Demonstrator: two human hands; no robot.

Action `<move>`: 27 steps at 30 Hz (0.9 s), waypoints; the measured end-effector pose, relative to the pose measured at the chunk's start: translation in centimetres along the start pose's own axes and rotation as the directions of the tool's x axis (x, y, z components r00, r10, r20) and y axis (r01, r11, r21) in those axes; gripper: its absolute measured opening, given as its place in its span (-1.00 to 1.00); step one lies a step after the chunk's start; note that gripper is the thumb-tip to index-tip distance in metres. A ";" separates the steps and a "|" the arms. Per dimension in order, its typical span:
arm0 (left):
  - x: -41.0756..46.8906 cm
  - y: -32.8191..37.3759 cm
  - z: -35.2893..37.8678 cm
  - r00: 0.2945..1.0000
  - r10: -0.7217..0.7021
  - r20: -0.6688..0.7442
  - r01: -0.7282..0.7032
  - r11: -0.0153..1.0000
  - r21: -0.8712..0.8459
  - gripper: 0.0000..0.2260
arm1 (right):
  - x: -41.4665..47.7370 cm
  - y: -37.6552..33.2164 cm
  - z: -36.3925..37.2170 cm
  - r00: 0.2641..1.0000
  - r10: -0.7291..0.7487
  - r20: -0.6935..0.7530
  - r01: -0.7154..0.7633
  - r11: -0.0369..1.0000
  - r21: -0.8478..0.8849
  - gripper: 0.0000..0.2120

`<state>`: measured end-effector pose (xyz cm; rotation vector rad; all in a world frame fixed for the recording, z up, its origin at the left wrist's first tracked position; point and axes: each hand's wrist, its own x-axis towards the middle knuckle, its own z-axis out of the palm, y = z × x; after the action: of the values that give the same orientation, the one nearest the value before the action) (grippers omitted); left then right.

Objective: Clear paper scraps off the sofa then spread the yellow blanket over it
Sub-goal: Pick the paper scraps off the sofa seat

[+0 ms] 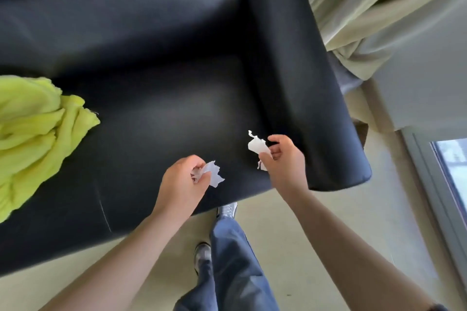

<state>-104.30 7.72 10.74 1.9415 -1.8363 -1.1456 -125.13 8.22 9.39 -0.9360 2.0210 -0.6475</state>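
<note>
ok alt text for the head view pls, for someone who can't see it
A person's left hand pinches a white paper scrap and the right hand a second scrap, above a black sofa seat. A bunched yellow blanket lies on the sofa's left side.

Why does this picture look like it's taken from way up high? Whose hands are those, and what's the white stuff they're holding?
The camera sits on a person's head, so you see what they see when they look down. There is no machine here, only two bare hands. The left hand pinches a white paper scrap. The right hand grips a second scrap. Both are over the seat of a black sofa. A crumpled yellow blanket lies on the sofa at the left. A pale curtain hangs at the top right.
</note>
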 end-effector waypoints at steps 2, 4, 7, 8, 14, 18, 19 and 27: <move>-2.9 2.3 -0.8 1.000 0.008 -0.019 -0.008 0.999 -0.032 -0.90 | -3.8 -0.3 -3.2 1.000 -0.009 -0.029 0.009 1.000 -0.002 -0.74; -5.7 4.9 -1.2 0.999 0.032 -0.004 -0.032 0.997 -0.064 -0.87 | -7.0 -0.3 -6.3 0.997 -0.013 -0.075 0.015 1.000 0.020 -0.83; -8.4 8.9 -0.6 0.995 0.093 0.033 -0.089 0.990 -0.112 -0.80 | -10.1 0.1 -10.4 0.991 -0.016 -0.133 0.023 0.998 0.051 -0.83; -8.8 10.0 -0.1 0.993 0.113 0.035 -0.108 0.986 -0.128 -0.80 | -10.6 0.5 -11.6 0.988 -0.014 -0.157 0.025 0.997 0.069 -0.82; -8.7 16.9 6.8 0.971 0.224 0.085 -0.204 0.959 -0.194 -0.82 | -9.6 6.4 -19.2 0.972 0.054 -0.230 -0.034 0.995 0.090 -0.81; -7.6 22.0 13.9 0.952 0.267 0.150 -0.238 0.954 -0.183 -0.88 | -6.4 11.4 -24.8 0.958 0.118 -0.263 -0.089 0.989 0.117 -0.83; -7.1 23.2 15.8 0.949 0.266 0.169 -0.238 0.957 -0.167 -0.90 | -5.3 12.6 -26.1 0.956 0.126 -0.265 -0.097 0.988 0.120 -0.84; -1.1 32.1 32.2 0.967 0.109 0.232 -0.086 0.990 -0.109 -0.88 | 6.3 23.2 -36.1 0.953 0.231 -0.196 -0.220 0.973 0.076 -0.88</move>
<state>-149.37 13.59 10.41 1.7025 -1.9255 -1.4603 -166.48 21.13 10.07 -0.6146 2.2395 -0.6886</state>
